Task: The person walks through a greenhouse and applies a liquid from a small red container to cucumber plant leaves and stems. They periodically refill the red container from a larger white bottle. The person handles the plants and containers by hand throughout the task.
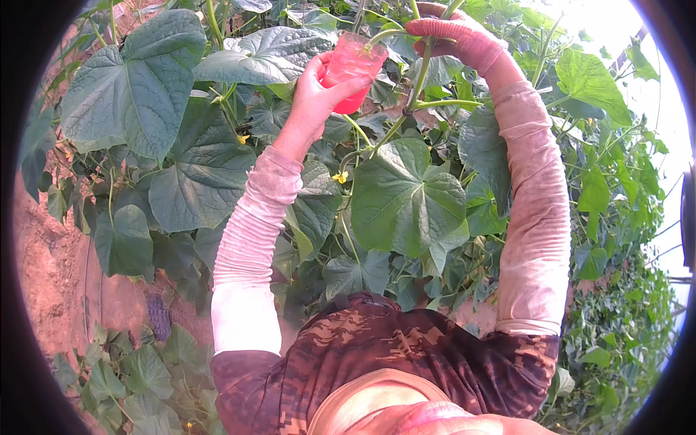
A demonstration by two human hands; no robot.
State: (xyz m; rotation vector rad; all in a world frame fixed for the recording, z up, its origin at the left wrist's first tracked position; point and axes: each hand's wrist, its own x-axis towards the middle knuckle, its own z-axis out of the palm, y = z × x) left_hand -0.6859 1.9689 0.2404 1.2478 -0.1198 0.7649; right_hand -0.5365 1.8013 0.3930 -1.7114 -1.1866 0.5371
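My bare left hand [326, 89] grips a clear plastic cup [354, 70] with red liquid in it, tilted among the leaves. A thin, pale green young cucumber or stalk [387, 35] curves from the vine to the cup, its tip at or inside the mouth. In a reddish knit glove, my right hand [454, 38] holds the cucumber vine stem [423, 70] just right of the cup. Some of its fingers are hidden behind the stem. A broad cucumber leaf [410, 198] hangs below both hands.
Large leaves [136, 81] crowd the left side, and more vines [603, 185] stand at the right. Small yellow flowers [341, 176] show between stems. Reddish soil [60, 266] lies at the lower left, with low plants [136, 375] beyond it.
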